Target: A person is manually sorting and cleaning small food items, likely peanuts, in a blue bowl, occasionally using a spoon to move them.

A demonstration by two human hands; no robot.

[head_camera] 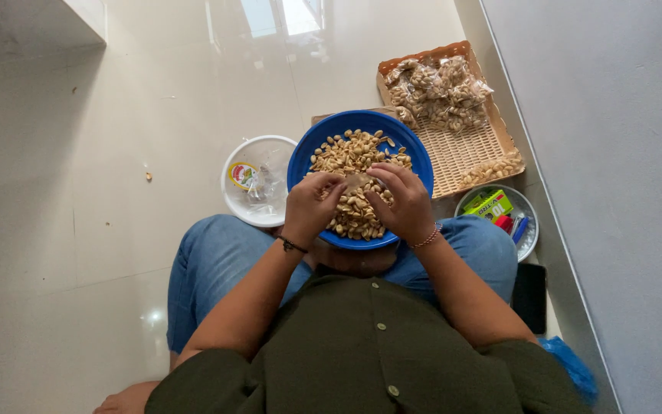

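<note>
- Sitting on the pale tiled floor (116, 192), the person keeps a round blue bowl (304, 153) on the lap, between the knees in blue jeans, and both hands work over its near half.
- The left hand (309, 205) is curled, fingertips pinched narrow toward the middle of the bowl; the right hand (401, 201) mirrors it, fingers bent inward. Between the two sets of fingertips sits a small pale thing (358, 182), perhaps a scrap of clear bag or a nut; it is too small to tell which.
- The peanuts (350, 153) fill the bowl from its far rim to under the hands. They look light, dry, hard and smooth-skinned, so they probably roll and scatter easily; scooping with cupped fingers likely suits them better than pinching single nuts.
- The bowl looks like stiff plastic and, loaded, is best gripped at opposite points of its rim to keep it level.
- Past the bowl's far right rim lies a woven tray (473, 153) against the wall, holding packed clear bags of nuts (438, 92) at its far end; these look soft and slippery.
- A white bucket (258, 180) stands just left of the bowl; a small bowl of oddments (503, 211) stands to its right.
</note>
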